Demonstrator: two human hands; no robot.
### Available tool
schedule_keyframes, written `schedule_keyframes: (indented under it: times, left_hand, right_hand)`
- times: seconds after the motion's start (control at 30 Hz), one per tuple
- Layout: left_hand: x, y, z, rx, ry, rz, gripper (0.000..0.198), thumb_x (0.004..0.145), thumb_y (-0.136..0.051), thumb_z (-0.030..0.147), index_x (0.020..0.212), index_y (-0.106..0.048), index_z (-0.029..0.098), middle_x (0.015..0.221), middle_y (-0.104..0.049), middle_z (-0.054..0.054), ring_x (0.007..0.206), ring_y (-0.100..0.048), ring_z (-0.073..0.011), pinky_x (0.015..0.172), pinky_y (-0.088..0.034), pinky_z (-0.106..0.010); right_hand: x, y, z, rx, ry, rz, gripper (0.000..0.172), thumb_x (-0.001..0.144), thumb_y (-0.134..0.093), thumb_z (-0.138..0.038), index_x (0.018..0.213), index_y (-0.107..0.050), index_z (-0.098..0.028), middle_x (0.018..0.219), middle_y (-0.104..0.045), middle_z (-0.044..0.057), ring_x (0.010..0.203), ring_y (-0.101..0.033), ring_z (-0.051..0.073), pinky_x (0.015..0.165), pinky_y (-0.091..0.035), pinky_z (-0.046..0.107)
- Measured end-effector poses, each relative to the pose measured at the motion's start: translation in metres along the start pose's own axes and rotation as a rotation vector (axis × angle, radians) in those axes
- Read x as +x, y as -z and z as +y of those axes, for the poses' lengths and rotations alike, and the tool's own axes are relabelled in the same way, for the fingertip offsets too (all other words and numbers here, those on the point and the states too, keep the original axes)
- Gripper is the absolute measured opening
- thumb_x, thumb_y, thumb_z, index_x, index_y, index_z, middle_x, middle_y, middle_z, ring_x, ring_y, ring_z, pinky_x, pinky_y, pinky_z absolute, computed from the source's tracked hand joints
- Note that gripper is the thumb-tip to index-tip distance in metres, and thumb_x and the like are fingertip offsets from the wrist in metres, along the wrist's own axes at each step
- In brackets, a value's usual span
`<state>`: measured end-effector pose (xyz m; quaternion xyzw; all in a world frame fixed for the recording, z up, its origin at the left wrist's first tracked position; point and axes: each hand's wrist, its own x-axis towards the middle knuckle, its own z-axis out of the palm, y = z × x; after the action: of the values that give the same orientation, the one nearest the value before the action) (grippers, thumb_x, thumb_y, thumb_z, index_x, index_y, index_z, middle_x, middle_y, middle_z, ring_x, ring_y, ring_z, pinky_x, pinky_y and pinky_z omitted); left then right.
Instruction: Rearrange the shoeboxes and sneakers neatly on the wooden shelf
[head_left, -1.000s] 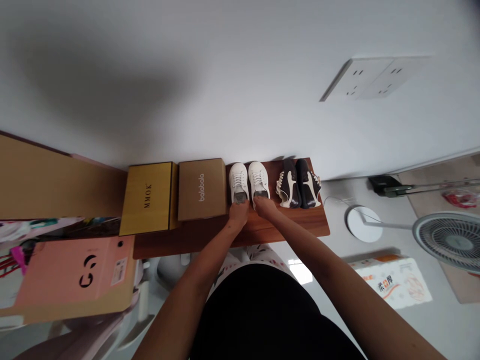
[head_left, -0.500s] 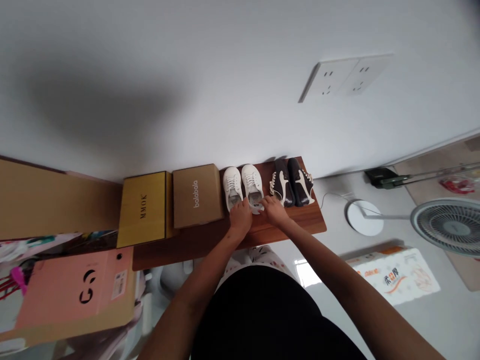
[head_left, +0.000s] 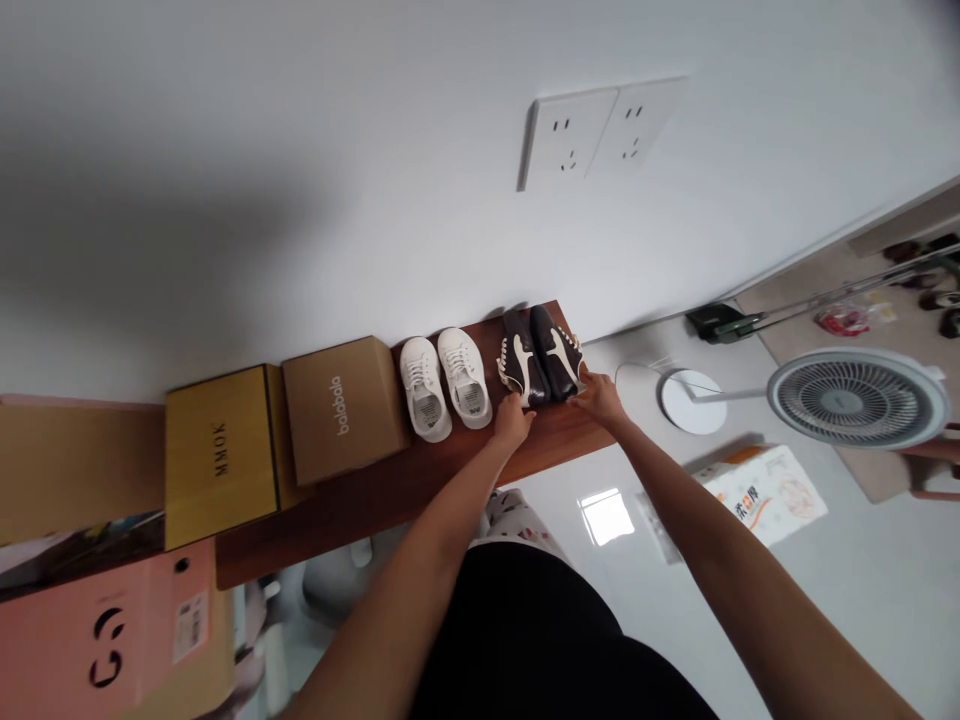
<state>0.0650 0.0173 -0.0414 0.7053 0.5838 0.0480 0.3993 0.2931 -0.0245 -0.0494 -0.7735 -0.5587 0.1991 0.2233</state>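
Note:
A pair of dark brown sneakers with cream stripes and laces lies side by side near the right end of the wooden shelf (head_left: 529,450). My left hand (head_left: 514,420) is closed at the heel of the left dark sneaker (head_left: 523,355). On the other side, my right hand (head_left: 601,399) has its fingers closed against the heel of the right dark sneaker (head_left: 556,350). Just left of them stand two white sneakers, the left white sneaker (head_left: 425,385) and the right white sneaker (head_left: 463,375), toes toward the wall, touched by neither hand.
A brown shoe box (head_left: 345,410) and a yellow box (head_left: 221,455) stand left on the shelf. A pink box (head_left: 105,630) is below them. On the floor at right are a fan (head_left: 859,398) and a tissue pack (head_left: 772,495). A wall socket (head_left: 600,135) is above.
Both hands have left the white sneakers and moved right to the dark sneakers. The white pair stays on the shelf. The view has shifted to the right.

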Motion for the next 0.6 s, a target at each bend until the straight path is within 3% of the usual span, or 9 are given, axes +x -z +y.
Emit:
schedule_keyframes:
  times: [0.13, 0.27, 0.47, 0.6]
  left_hand:
    - [0.011, 0.003, 0.002, 0.089, -0.012, -0.045, 0.029, 0.086, -0.072, 0.026, 0.111, -0.064, 0.014, 0.115, -0.068, -0.014, 0.114, -0.062, -0.0259, 0.098, -0.045, -0.035]
    - [0.015, 0.014, 0.003, 0.135, -0.039, -0.077, 0.024, 0.089, -0.067, 0.029, 0.108, -0.065, 0.014, 0.111, -0.070, -0.014, 0.110, -0.064, -0.0253, 0.094, -0.047, -0.033]
    - [0.008, 0.033, 0.014, 0.281, -0.143, -0.155, 0.027, 0.096, -0.054, 0.028, 0.119, -0.059, 0.015, 0.113, -0.070, -0.016, 0.111, -0.066, -0.0258, 0.093, -0.049, -0.034]
    - [0.002, 0.035, 0.033, 0.407, -0.117, -0.194, 0.032, 0.098, -0.048, 0.026, 0.127, -0.055, 0.014, 0.107, -0.071, -0.018, 0.108, -0.068, -0.0277, 0.092, -0.050, -0.037]
  right_hand:
    - [0.015, -0.005, 0.005, 0.009, -0.033, -0.161, 0.033, 0.062, -0.080, -0.036, 0.084, -0.062, -0.021, 0.087, -0.064, 0.003, 0.085, -0.060, 0.022, 0.079, -0.049, 0.033]
    - [0.021, -0.003, 0.002, -0.027, -0.004, -0.188, 0.031, 0.062, -0.080, -0.038, 0.075, -0.056, -0.022, 0.078, -0.062, -0.001, 0.076, -0.058, 0.019, 0.071, -0.046, 0.028]
    - [0.020, 0.009, -0.014, -0.156, 0.200, -0.237, 0.026, 0.070, -0.078, -0.030, 0.085, -0.060, -0.020, 0.090, -0.068, 0.005, 0.088, -0.062, 0.023, 0.075, -0.045, 0.029]
    - [0.020, 0.013, -0.033, -0.338, 0.285, -0.311, 0.027, 0.078, -0.073, -0.029, 0.101, -0.063, -0.019, 0.100, -0.071, 0.012, 0.097, -0.063, 0.027, 0.082, -0.044, 0.032]
